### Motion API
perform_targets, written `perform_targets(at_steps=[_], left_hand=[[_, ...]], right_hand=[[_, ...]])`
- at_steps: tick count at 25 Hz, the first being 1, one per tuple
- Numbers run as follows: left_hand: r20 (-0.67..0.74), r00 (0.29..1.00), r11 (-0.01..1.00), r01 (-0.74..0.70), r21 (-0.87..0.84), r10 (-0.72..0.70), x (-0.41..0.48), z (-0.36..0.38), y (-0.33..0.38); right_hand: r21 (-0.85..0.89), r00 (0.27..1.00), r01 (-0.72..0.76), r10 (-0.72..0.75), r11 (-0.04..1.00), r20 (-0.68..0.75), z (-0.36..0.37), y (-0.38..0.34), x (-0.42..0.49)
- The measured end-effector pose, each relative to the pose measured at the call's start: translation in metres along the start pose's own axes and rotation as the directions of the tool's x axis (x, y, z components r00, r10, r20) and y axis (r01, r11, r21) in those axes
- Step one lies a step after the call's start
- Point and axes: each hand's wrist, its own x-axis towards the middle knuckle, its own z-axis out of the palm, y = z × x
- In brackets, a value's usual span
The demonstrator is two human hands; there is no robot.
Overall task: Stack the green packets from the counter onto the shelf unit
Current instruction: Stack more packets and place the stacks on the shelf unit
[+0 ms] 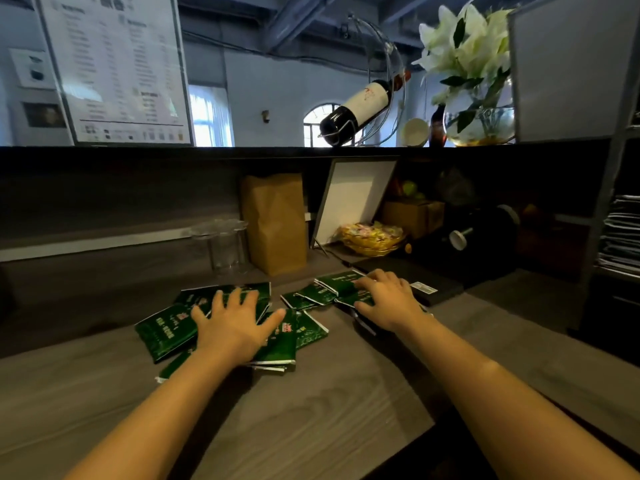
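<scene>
Packets (162, 330) lie scattered before the bag (275, 223). My left hand (235, 327) lies flat, fingers spread, atop one pile; my right hand (388, 299) rests flat on another.

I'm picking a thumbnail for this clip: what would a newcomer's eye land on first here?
The green packets strewn on the counter stand out first, the left hand spread flat on the nearer heap and the right hand resting on the farther cluster. Next comes the wine bottle tilted in its wire holder on the ledge above, with white lilies to its right.
</scene>
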Motion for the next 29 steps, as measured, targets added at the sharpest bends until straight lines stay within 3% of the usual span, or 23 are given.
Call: perform_targets(at_steps=[7,14,21,26,29], left_hand=[[0.128,0.989,0.994,0.087,-0.065,-0.078,0.049,0.007,-0.044],[0.269,0.957,0.989,0.132,-0.061,-0.111,0.075,0.019,-0.058],[0.203,0.979,0.999,0.022,-0.049,-0.011,0.048,0.027,-0.039],[0.174,0.984,0.997,-0.014,-0.070,0.027,0.014,0.028,-0.014],[0.157,0.988,0.997,0.023,-0.080,-0.010,-0.001,0.030,0.005]], right_hand=[[-0.072,0.986,-0.024,0.036,0.997,0.165,0.020,-0.013,0.054],[0.005,0.945,-0.010,0.008,1.000,0.327,0.040,-0.042,0.069],[0.028,0.933,0.028,-0.036,0.999,0.358,0.014,-0.037,0.050],[0.036,0.980,0.029,-0.035,0.999,0.195,-0.007,-0.056,0.019],[0.133,0.907,0.019,-0.073,0.991,0.415,-0.019,-0.071,-0.003]])
